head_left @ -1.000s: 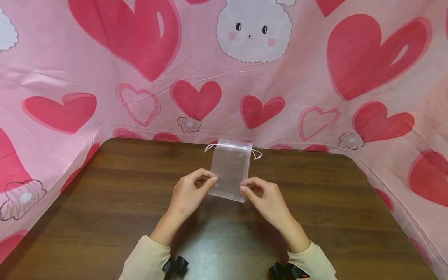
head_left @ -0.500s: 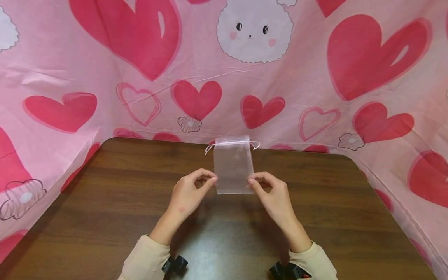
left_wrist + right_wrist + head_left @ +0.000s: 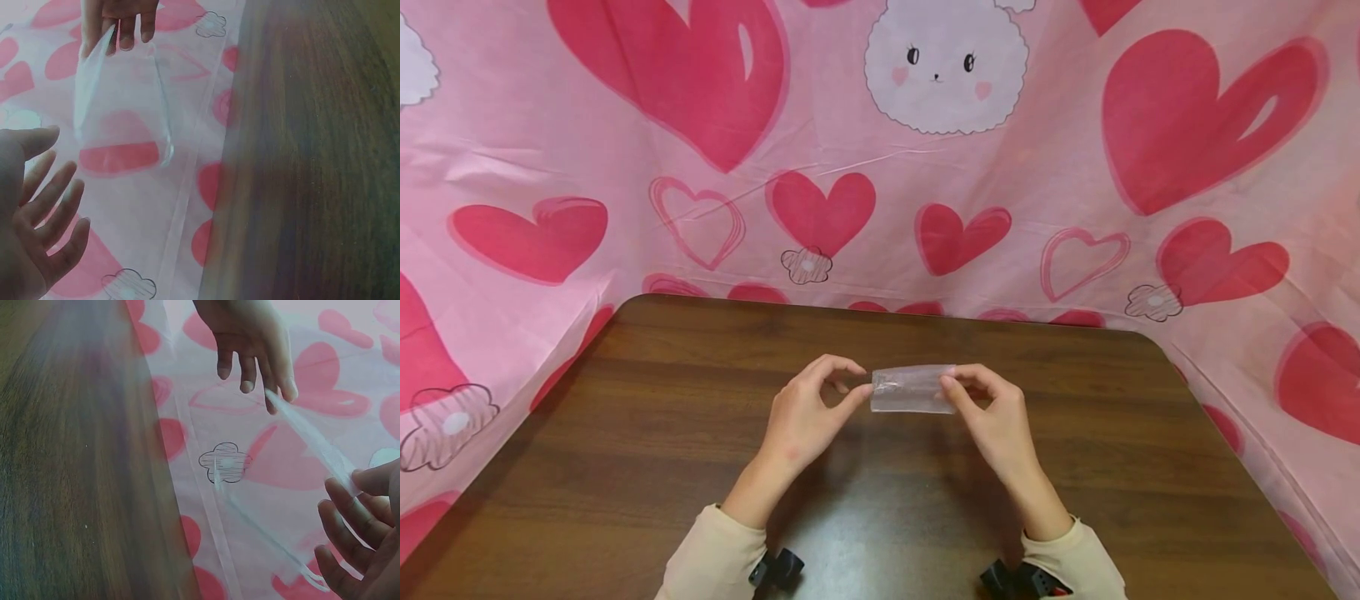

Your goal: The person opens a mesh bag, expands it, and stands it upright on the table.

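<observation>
Sheer organza drawstring pouch (image 3: 913, 389) is hanging stretched above the wooden tabletop (image 3: 625, 433), left hand (image 3: 805, 417) and right hand (image 3: 992, 421) pinching opposite edges with fingers, keeping it taut.

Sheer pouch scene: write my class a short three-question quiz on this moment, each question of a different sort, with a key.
1. True or false: the sheer drawstring pouch lies flat on the wooden table with no hand touching it.
2. Multiple choice: where does the right hand pinch the pouch? A) at its right end B) in its middle C) nowhere
3. Short answer: what pattern covers the pink cloth behind the table?

Key
1. False: it is held between both hands, and the wrist views show it lifted off the table.
2. A; the left hand pinches the other end.
3. Red hearts, with a white bunny face and small flowers.
</observation>
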Tool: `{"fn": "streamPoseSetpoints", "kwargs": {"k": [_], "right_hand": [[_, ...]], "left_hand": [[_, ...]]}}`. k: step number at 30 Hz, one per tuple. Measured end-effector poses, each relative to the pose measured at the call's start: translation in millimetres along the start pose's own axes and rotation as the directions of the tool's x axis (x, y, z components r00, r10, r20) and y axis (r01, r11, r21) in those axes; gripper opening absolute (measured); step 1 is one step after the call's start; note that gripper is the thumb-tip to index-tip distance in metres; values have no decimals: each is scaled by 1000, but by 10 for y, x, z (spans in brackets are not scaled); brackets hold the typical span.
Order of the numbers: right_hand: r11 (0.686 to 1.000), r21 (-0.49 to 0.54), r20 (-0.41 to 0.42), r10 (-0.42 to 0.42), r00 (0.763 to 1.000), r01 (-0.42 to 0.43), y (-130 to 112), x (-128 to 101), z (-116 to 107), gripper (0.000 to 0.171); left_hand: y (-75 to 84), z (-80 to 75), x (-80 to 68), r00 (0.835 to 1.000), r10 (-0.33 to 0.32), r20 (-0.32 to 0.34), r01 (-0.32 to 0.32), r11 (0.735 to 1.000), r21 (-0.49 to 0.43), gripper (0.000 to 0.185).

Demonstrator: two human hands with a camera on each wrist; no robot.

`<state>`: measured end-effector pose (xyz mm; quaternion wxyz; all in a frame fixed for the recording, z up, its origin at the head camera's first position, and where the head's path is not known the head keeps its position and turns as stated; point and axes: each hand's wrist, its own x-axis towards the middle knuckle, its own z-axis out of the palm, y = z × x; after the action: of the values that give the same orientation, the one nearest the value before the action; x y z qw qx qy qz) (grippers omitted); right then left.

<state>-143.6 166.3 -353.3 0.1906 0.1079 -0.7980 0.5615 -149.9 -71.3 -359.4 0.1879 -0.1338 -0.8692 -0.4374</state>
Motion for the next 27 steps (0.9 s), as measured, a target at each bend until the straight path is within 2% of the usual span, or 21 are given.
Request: {"fn": "streamPoseSetpoints", "kwargs": {"k": [3, 6, 11, 19, 27], "right_hand": [[1000, 23, -8, 9, 1000, -8, -8, 3, -12, 10], [999, 43, -15, 21, 1000, -20, -8, 4, -22, 10], [997, 72, -12, 43, 999, -42, -23, 5, -24, 10], [989, 101, 20, 104, 994, -106, -62, -1, -19, 12], [988, 65, 70, 138, 988, -143, -61, -11, -11, 13]], "left_hand": [[5, -1, 0, 999, 33, -1, -33, 999, 2, 23], [-1, 8, 2, 994, 112, 17, -111, 994, -13, 26], [-31, 36, -2, 963, 267, 45, -265, 963, -44, 35], [-32, 42, 3, 916, 389, 95, -389, 921, -27, 49], [-41, 48, 14, 893, 450, 3, -450, 893, -22, 37]]}}
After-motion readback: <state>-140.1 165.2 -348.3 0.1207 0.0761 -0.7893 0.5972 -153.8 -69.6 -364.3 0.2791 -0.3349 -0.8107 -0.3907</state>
